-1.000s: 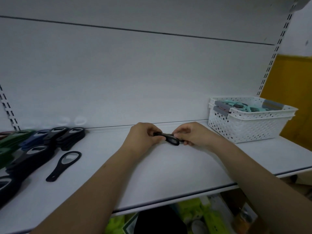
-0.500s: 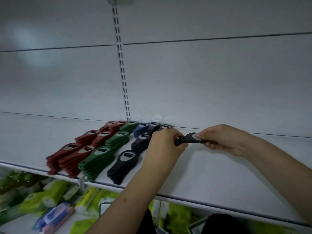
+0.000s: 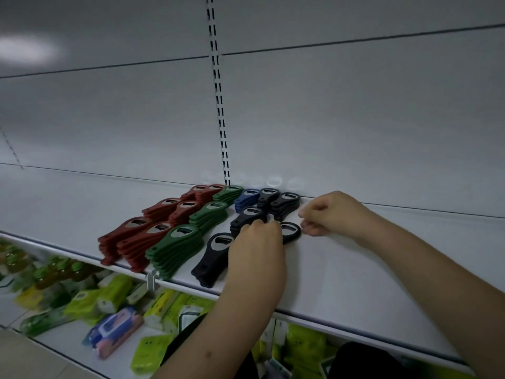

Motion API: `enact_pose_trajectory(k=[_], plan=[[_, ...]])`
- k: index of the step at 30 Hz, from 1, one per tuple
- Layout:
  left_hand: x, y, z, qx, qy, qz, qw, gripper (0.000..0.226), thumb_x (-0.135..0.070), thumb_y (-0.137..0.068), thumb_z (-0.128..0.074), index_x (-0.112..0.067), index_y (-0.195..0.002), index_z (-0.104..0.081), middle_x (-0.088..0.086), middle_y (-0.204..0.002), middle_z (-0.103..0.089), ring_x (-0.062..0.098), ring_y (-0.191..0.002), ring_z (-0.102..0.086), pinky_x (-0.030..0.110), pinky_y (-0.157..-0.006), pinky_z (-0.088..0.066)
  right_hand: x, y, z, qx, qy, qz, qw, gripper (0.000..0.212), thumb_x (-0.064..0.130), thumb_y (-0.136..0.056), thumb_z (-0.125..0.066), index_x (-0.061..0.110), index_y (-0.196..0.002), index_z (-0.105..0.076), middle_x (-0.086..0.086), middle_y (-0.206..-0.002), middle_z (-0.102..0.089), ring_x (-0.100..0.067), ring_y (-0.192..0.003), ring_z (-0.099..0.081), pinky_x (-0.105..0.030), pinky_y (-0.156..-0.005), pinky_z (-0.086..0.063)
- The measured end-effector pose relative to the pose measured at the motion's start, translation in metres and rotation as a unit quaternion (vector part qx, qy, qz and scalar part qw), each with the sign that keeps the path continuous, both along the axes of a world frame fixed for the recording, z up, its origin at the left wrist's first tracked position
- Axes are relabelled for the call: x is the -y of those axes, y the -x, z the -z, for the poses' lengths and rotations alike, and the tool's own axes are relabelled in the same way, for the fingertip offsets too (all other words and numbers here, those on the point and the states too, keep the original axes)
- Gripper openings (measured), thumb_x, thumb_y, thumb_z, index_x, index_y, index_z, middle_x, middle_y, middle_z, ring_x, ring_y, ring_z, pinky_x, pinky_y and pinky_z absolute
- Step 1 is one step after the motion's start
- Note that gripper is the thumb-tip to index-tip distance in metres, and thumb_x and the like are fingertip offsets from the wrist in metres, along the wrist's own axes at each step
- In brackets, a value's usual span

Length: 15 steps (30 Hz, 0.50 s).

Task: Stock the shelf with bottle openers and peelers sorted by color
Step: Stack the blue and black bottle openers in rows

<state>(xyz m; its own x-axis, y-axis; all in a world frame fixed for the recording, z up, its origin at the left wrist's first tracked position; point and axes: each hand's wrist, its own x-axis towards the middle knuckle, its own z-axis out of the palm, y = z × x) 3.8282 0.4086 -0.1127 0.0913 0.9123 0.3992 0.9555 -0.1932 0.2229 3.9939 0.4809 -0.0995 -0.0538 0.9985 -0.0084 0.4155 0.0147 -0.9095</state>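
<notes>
A black bottle opener lies flat on the white shelf, just right of the black stacks. My left hand covers its handle with curled fingers and holds it; only the ring head shows. My right hand hovers just right of the head, fingers loosely curled, holding nothing. Sorted stacks run to the left: red openers, green openers, blue openers and black openers, with another black stack at the front edge.
A slotted upright runs down the white back panel. Below the shelf's front edge, a lower shelf holds green packets, a wipes pack and bottles. Bare shelf stretches to the right of my hands.
The view swung left from the basket to the stacks. Both hands carried the black opener over and lowered it onto the shelf, and my right hand let go of its head.
</notes>
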Motion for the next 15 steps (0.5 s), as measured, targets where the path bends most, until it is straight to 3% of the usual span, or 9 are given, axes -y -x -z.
enact_pose_trajectory(k=[6, 8, 15], plan=[[-0.008, 0.000, -0.005, -0.016, 0.005, -0.011, 1.000, 0.005, -0.014, -0.094, -0.057, -0.018, -0.095, -0.055, 0.004, -0.101, -0.063, 0.025, -0.097, -0.059, 0.032, -0.068, -0.040, 0.014, 0.005, -0.011, -0.182, 0.122, -0.022, 0.976, 0.021, 0.008, -0.095, -0.062, -0.008, -0.107, -0.067, -0.024, -0.102, -0.073, -0.029, -0.088, -0.075, -0.026, -0.073, -0.062], [-0.009, 0.002, -0.006, -0.023, 0.003, -0.014, 1.000, 0.013, -0.012, -0.095, -0.056, -0.020, -0.087, -0.048, 0.004, -0.098, -0.063, 0.025, -0.095, -0.059, 0.032, -0.065, -0.036, 0.015, 0.008, -0.011, -0.220, 0.145, -0.029, 0.964, 0.024, 0.007, -0.096, -0.061, -0.011, -0.111, -0.065, -0.028, -0.108, -0.070, -0.033, -0.094, -0.074, -0.029, -0.075, -0.062], [-0.009, 0.000, -0.010, -0.072, 0.003, -0.036, 0.997, 0.020, -0.009, -0.096, -0.052, -0.022, -0.087, -0.040, 0.005, -0.110, -0.060, 0.026, -0.103, -0.058, 0.031, -0.067, -0.034, 0.014, 0.013, -0.009, -0.278, 0.169, -0.059, 0.944, 0.032, 0.008, -0.096, -0.058, -0.014, -0.119, -0.062, -0.033, -0.120, -0.064, -0.039, -0.107, -0.068, -0.034, -0.085, -0.059]])
